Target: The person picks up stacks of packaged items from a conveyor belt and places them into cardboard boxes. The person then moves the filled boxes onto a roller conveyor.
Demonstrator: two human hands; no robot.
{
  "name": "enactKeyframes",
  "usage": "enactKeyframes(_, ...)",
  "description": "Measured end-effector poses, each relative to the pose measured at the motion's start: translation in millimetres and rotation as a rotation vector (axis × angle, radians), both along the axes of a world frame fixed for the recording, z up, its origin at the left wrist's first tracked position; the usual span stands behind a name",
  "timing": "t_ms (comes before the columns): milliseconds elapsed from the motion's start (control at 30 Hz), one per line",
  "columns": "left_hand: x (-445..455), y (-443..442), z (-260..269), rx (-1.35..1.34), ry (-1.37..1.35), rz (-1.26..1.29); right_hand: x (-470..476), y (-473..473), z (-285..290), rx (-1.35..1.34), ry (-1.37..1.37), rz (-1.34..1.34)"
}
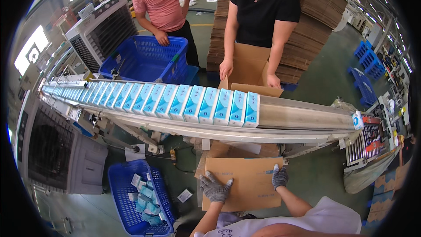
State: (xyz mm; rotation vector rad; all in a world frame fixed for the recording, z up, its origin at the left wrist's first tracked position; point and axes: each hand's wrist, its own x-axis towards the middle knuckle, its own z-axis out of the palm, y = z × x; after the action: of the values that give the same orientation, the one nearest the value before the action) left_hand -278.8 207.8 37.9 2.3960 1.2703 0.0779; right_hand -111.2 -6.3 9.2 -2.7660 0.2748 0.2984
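Observation:
A folded-flat cardboard carton with printing on its face lies in front of me, on this side of the conveyor. My left hand, in a grey knit glove, rests on the carton's left part with fingers spread. At the right edge, my gloved right hand grips the carton, thumb on its face and the other fingers partly hidden. More brown cardboard shows just beyond it, under the conveyor's near side. Along the conveyor belt stands a long row of blue-and-white packs.
Across the belt, a person in black holds an open carton; another person touches a blue crate. Left of me, a blue basket holds loose packs. One pack lies on the floor. A roller section stands right.

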Motion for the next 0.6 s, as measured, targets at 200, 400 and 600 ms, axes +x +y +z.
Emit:
enactKeyframes(200,-12,89,-25,-0.898,-0.382,0.364,3,-25,-28,0.127,-0.177,-0.045)
enactKeyframes(400,-8,82,-121,-1.345,-0.529,0.223,47,-135,-59,0.102,0.100,-0.126)
enactKeyframes(600,2,-1,-25,-1.832,-0.449,0.060,37,-211,-54,0.409,0.285,-0.171)
